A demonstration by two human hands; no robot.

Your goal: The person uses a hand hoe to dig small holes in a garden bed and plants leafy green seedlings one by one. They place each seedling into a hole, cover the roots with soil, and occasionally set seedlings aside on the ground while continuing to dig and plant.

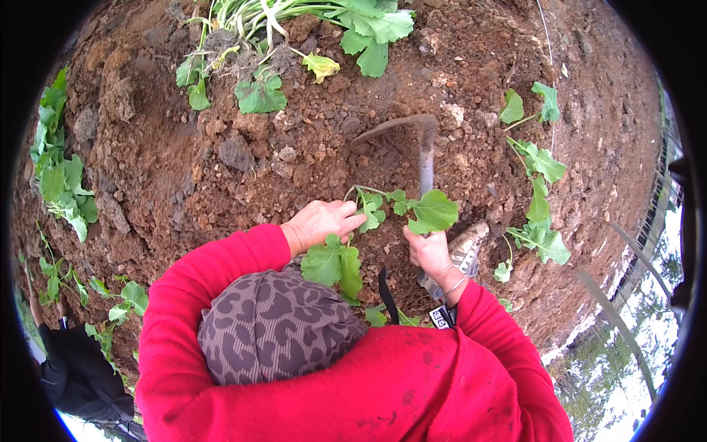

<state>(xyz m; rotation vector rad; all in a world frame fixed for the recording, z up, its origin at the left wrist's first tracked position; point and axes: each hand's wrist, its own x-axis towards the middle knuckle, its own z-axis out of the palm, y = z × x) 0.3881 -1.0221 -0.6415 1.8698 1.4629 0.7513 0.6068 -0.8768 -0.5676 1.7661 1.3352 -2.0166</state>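
Note:
My left hand [323,224] is closed on a leafy seedling [373,207], its fingertips at the stem near the soil and broad leaves hanging on both sides. My right hand [433,251] grips the handle of a hoe [426,154], partly behind a large green leaf. The hoe's curved metal blade [392,126] lies over the brown soil, farther out than both hands. A bundle of uprooted seedlings [265,22] with pale stems and exposed roots lies on the soil at the top.
A patterned shoe [464,254] is beside my right hand. Leafy seedlings [538,193] stand or lie in a line on the right, beside a thin string [547,33]. More leaves [61,171] lie at left. Another person in dark clothing [83,370] is at lower left. Rocks [236,153] dot the soil.

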